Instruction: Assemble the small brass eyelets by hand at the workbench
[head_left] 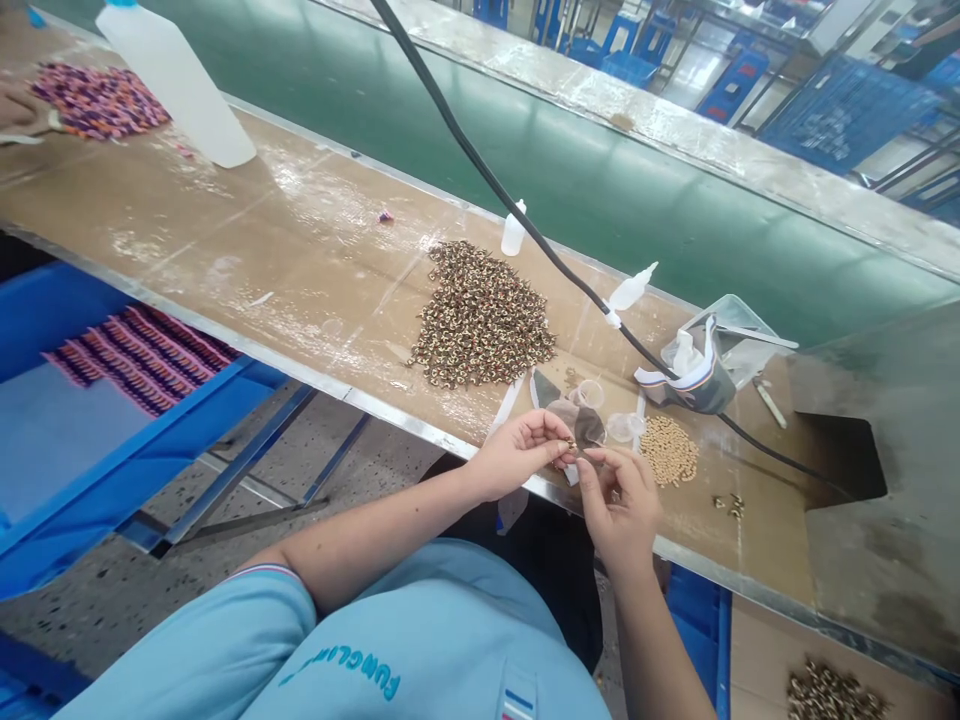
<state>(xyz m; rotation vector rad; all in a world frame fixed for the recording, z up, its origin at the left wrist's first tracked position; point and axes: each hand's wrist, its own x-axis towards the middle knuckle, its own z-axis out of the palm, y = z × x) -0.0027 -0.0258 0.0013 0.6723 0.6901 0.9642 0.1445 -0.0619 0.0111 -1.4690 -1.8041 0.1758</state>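
My left hand point(519, 455) pinches a small brown-and-gold piece point(572, 447) over the table's front edge. Close beside it on the right, my right hand point(621, 495) has its thumb and fingers pressed together near the same piece; what they hold is too small to name. Beyond my hands lies a large pile of similar small pieces point(484, 318). A pile of tan beads point(669, 451) sits to the right of my right hand, with a few loose pieces point(731, 505) farther right. Clear round cups point(589, 393) and dark cloth point(581, 422) lie just behind my fingers.
A black cable point(480, 165) hangs across the table point(300, 270). Behind are a small bottle point(514, 228) and a plastic tray point(739, 325). At the left stand a large white bottle point(180, 85) and a colourful pile point(101, 100), near another person's hand point(21, 110). Blue bins flank me below.
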